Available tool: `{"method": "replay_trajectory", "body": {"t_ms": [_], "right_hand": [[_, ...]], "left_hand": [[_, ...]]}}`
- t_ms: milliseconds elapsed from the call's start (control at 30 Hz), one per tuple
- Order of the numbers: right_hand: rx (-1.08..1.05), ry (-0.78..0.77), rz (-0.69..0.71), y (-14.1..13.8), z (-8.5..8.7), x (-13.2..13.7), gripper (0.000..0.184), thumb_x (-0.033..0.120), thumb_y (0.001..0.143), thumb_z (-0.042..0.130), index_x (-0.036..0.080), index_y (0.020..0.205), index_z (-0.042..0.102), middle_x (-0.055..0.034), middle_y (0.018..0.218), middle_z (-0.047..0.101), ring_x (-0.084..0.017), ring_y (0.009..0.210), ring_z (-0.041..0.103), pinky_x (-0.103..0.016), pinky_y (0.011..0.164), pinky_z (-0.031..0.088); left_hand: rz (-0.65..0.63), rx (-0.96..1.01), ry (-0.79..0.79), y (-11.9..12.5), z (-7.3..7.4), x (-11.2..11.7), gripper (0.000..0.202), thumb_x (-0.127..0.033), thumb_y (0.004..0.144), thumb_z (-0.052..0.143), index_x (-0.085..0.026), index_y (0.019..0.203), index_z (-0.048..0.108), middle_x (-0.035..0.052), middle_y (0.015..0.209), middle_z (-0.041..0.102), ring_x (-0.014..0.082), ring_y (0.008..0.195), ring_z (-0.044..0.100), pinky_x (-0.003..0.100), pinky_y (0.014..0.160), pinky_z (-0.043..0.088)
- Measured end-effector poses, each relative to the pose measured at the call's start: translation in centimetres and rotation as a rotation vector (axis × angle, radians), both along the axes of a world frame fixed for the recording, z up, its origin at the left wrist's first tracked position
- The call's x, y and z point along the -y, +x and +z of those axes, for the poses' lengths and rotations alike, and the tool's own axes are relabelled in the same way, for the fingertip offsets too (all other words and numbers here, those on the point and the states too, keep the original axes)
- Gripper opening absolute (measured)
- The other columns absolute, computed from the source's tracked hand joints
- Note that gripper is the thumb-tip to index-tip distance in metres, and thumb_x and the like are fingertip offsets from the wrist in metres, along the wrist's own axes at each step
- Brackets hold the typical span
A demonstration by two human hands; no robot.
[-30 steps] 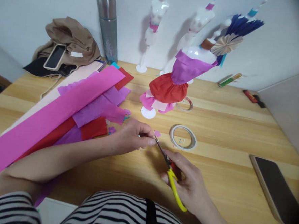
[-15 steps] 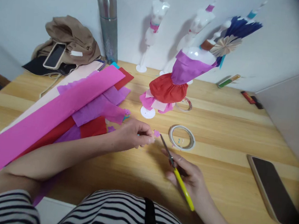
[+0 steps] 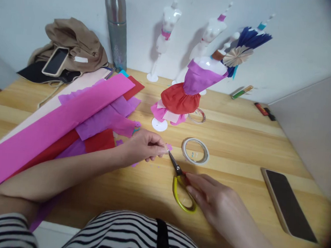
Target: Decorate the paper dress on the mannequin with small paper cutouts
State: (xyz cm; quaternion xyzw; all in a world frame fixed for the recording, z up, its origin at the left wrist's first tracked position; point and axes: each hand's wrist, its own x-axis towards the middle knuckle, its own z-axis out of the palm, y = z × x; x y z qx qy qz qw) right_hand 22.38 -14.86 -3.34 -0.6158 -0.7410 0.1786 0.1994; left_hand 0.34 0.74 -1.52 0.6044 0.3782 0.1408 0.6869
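My left hand point(image 3: 145, 147) is closed in a pinch, with a tiny whitish bit at its fingertips that I cannot make out. Right by those fingertips is a small pink paper flower point(image 3: 169, 147); whether it is held or lies on the table, I cannot tell. In my right hand point(image 3: 215, 196) are scissors point(image 3: 176, 169) with yellow handles, gripped by one handle loop. Their tip points at the left fingertips, and the blades look closed. Just beyond lies a roll of white tape point(image 3: 183, 151). A small mannequin point(image 3: 193, 79) in a purple and red paper dress stands behind.
Pink, purple and red crepe paper point(image 3: 62, 117) spreads over the left side. A steel flask point(image 3: 116, 35), a brown cloth bag point(image 3: 75, 40) and two white mannequins point(image 3: 161, 45) stand along the wall. A phone point(image 3: 289, 204) lies at right, a thinner tape roll point(image 3: 203, 116) behind the dressed mannequin.
My right hand has turned over, bringing the scissors' tip up to the left fingertips; a yellow handle loop now shows. The view has shifted slightly right. The left hand keeps its pinch.
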Motion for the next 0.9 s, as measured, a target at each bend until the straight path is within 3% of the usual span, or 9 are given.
{"method": "replay_trajectory", "body": {"t_ms": [67,233,433,567,767,833,900], "right_hand": [[-0.137,0.136,-0.040,-1.0,0.8,-1.3,0.017,0.022,0.096,0.060,0.021,0.104,0.075,-0.0120,0.097,0.080,-0.026,0.078,0.079,-0.035,0.062,0.064],[-0.409,0.233,-0.009,-3.7,1.8,-4.7,0.015,0.015,0.090,0.068,0.023,0.100,0.075,-0.0044,0.079,0.076,-0.018,0.064,0.072,-0.028,0.057,0.059],[-0.337,0.240,0.011,-4.4,1.7,-6.1,0.010,0.015,0.090,0.067,0.021,0.085,0.073,-0.0005,0.067,0.074,-0.014,0.051,0.067,-0.024,0.048,0.052],[-0.278,0.275,0.051,-4.4,1.6,-6.5,0.018,0.011,0.090,0.062,0.021,0.074,0.065,0.0024,0.058,0.065,-0.011,0.047,0.059,-0.022,0.046,0.046],[-0.389,0.208,-0.044,-4.3,1.5,-6.8,0.018,0.011,0.084,0.060,0.023,0.070,0.059,0.0049,0.055,0.057,-0.010,0.045,0.053,-0.020,0.043,0.041],[-0.470,0.166,-0.111,-4.1,1.5,-6.7,0.017,0.014,0.084,0.061,0.022,0.070,0.059,0.0042,0.056,0.058,-0.010,0.046,0.052,-0.021,0.044,0.041],[-0.548,0.084,-0.158,-3.9,1.7,-6.8,0.016,0.019,0.086,0.062,0.022,0.070,0.060,0.0035,0.057,0.057,-0.010,0.046,0.051,-0.021,0.043,0.041]], "left_hand": [[-0.040,0.021,0.053,0.0,0.0,0.2,0.017,-0.026,0.079,0.067,-0.015,0.066,0.064,-0.0062,0.050,0.052,0.0059,0.046,0.047,0.017,0.048,0.038],[-0.118,0.084,0.211,-0.2,-0.2,0.6,0.015,-0.024,0.082,0.063,-0.015,0.071,0.068,-0.0049,0.057,0.055,0.0073,0.053,0.048,0.020,0.054,0.037],[-0.155,0.063,0.312,-0.3,-0.5,0.4,0.013,-0.020,0.080,0.063,-0.014,0.070,0.069,-0.0015,0.067,0.064,0.0097,0.066,0.053,0.021,0.062,0.039],[-0.130,-0.005,0.247,-0.1,-0.6,0.4,0.011,-0.020,0.077,0.064,-0.015,0.070,0.071,-0.0027,0.061,0.061,0.0087,0.060,0.051,0.020,0.057,0.036],[-0.086,-0.028,-0.007,-0.3,0.0,-0.3,0.022,-0.035,0.080,0.065,-0.015,0.076,0.070,-0.0038,0.053,0.057,0.0088,0.048,0.051,0.020,0.048,0.040],[-0.088,-0.044,0.044,-0.6,0.0,-1.2,0.028,-0.039,0.085,0.061,-0.014,0.087,0.072,-0.0015,0.063,0.063,0.0096,0.051,0.054,0.021,0.050,0.043],[-0.074,-0.159,0.236,-1.1,-0.3,-2.2,0.023,-0.033,0.084,0.062,-0.014,0.091,0.072,0.0007,0.071,0.067,0.0104,0.056,0.056,0.022,0.053,0.042]]}}
